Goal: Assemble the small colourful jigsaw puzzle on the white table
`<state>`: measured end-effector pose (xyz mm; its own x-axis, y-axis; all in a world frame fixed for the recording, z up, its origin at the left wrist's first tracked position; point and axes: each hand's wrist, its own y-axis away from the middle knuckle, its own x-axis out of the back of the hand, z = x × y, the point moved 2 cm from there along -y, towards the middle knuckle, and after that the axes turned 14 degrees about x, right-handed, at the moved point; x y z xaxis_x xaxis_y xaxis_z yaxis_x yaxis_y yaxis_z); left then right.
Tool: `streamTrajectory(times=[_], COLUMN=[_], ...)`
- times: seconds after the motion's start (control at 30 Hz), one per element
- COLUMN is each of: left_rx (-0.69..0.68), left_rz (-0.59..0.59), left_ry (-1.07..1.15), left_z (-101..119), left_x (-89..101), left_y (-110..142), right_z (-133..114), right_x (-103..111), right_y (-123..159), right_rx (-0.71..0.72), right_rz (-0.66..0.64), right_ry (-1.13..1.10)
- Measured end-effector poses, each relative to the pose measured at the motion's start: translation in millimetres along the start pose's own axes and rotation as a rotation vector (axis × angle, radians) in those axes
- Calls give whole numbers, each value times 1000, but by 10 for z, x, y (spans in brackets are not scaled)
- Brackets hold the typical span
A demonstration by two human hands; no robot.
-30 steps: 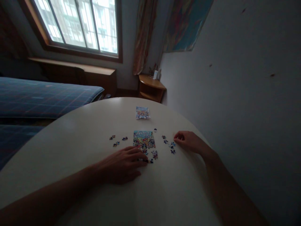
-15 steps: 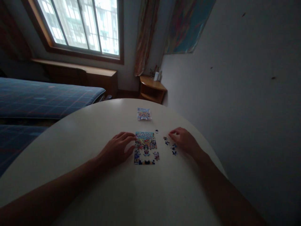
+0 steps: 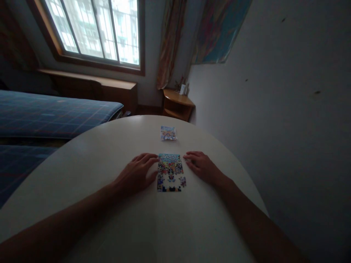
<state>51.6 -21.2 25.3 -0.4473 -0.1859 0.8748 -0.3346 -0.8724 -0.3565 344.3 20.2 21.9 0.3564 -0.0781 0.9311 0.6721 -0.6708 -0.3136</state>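
Observation:
A partly assembled jigsaw puzzle (image 3: 170,166) with a colourful cartoon picture lies on the white round table (image 3: 115,223). Its lower part has gaps where the tabletop shows through. My left hand (image 3: 139,170) rests open along the left side, thumb and fingers apart, fingertips at the puzzle's edge. Close to the upper right corner, the fingers of my right hand (image 3: 203,167) are drawn together over a small puzzle piece (image 3: 185,158), mostly hidden by the fingertips. One jigsaw piece (image 3: 182,181) juts out at the lower right edge. Beneath my right hand, the table surface is hidden.
Beyond the puzzle lies a small picture sheet or packet (image 3: 168,133). A plaid mattress (image 3: 55,113) is at the left, past the table edge. A wooden corner shelf (image 3: 178,98) stands behind, and a wall (image 3: 274,128) runs along the right.
My right hand has moved left from beside the loose pieces to the puzzle's upper right corner. It now covers those pieces and the single one there. My left hand stays put.

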Motion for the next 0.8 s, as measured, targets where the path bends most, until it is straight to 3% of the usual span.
streamTrajectory(times=[0.13, 0.3, 0.53, 0.8], left_rx=[209, 478, 461, 417], left_rz=[52, -82, -314, -373], left_ry=[-115, -155, -104, -103], left_z=[-351, -720, -584, -447], left_x=[269, 541, 505, 402], left_y=[-92, -134, -101, -28], right_z=[23, 44, 69, 71], right_x=[42, 78, 71, 77], right_y=[39, 32, 47, 52], right_rx=[45, 16, 9, 7], right_rz=[12, 12, 15, 10], right_ry=[-79, -145, -168, -177])
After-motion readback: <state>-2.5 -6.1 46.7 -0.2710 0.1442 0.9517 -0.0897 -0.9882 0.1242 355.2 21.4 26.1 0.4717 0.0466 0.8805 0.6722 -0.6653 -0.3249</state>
